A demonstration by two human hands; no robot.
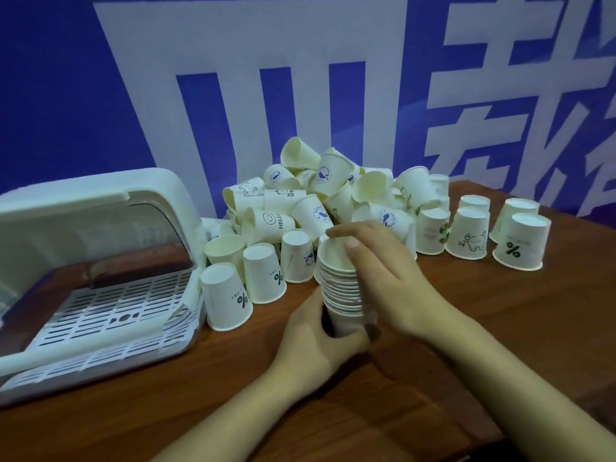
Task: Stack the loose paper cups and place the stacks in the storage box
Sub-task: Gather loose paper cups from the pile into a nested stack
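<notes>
Two hands work one stack of paper cups [343, 288] standing mouth-up near the middle of the wooden bench [466, 345]: the left hand [313, 341] is wrapped closed around its base, while the right hand [376, 271] curls over the upper rims, thumb on the lip of the top cup. Just behind the stack a heap of loose cups [320, 191] lies piled against the blue wall banner [66, 95], with more cups standing upside down along its front and off to the right. The white storage box [100, 281] sits at the left end, lid up, its slotted tray bare.
</notes>
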